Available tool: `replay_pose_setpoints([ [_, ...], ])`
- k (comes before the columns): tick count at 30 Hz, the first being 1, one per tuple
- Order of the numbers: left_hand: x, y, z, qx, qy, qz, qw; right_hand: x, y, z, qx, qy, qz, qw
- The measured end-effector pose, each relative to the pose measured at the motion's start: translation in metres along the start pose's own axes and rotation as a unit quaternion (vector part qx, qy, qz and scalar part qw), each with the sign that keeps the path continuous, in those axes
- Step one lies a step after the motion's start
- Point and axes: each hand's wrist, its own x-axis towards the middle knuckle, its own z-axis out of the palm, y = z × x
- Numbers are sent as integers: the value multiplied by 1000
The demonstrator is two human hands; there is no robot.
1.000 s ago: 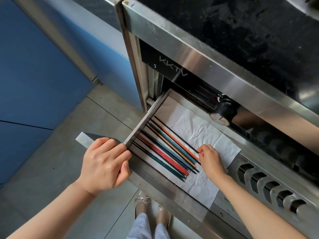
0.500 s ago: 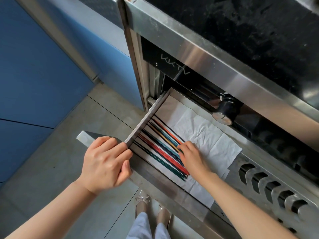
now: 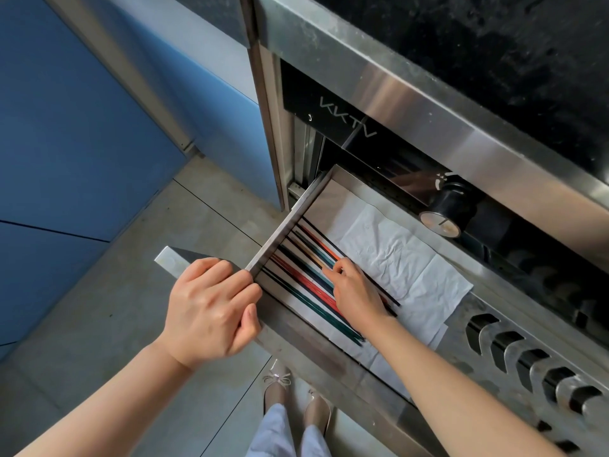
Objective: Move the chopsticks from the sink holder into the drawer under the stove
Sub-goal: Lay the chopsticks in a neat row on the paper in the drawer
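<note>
"KKTV" is printed in thin grey letters on the stove's [image 3: 412, 94] black panel above the open drawer [image 3: 286, 222]. The chopsticks [image 3: 306, 285], red, teal, orange and black, are laid side by side on white paper [image 3: 405, 258] against the drawer's left wall. The drawer's near left corner is gripped by the left hand [image 3: 211, 311], fingers curled over the rim. The right hand [image 3: 356, 288] is rested on the chopsticks, fingers bent; whether any is pinched cannot be told.

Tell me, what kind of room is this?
Most likely a home kitchen: a black stove top with a control knob, and a steel drawer beneath holding coloured chopsticks.
</note>
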Motion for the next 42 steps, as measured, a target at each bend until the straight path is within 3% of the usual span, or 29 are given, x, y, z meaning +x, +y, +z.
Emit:
replay_pose_setpoints([
  [3, 0, 0, 0, -3, 1, -1, 1000, 6, -4, -2, 2, 17, 14, 1000],
  [9, -1, -1, 1, 0, -1, 3, 1000, 12, -16, 3, -3, -11, -40, 999],
  [13, -2, -1, 1, -5, 3, 2, 1000, -1, -11, 4, -45, -11, -107, 993],
  [19, -2, -1, 3, -4, 3, 2, 1000, -15, 1, 15, -124, -70, -152, 978],
  [33, 0, 1, -2, -1, -26, -17, 1000, -3, -23, -1, -27, -59, -127, 990],
  [42, 6, 2, -18, -7, -127, -10, 992, -46, -23, -47, -14, -64, -64, 996],
])
